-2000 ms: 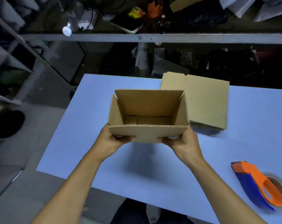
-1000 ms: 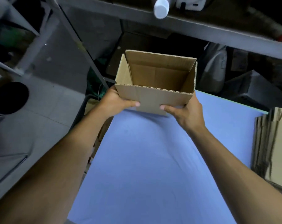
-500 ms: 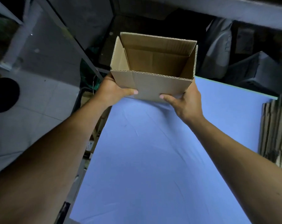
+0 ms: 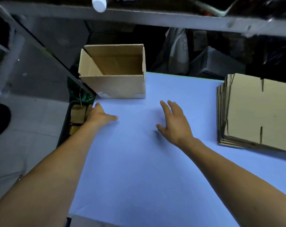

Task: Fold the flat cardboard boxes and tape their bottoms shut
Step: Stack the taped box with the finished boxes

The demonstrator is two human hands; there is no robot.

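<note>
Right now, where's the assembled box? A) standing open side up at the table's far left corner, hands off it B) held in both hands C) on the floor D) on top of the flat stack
A: the assembled box stands open side up at the far left corner of the blue table, and the left hand and right hand are both open and clear of it.

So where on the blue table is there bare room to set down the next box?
The blue table is bare between the folded box at its far left corner and the flat cardboard stack on the right, and across the near part. The left hand and right hand hover there, open. It is crowded at the right edge.
</note>
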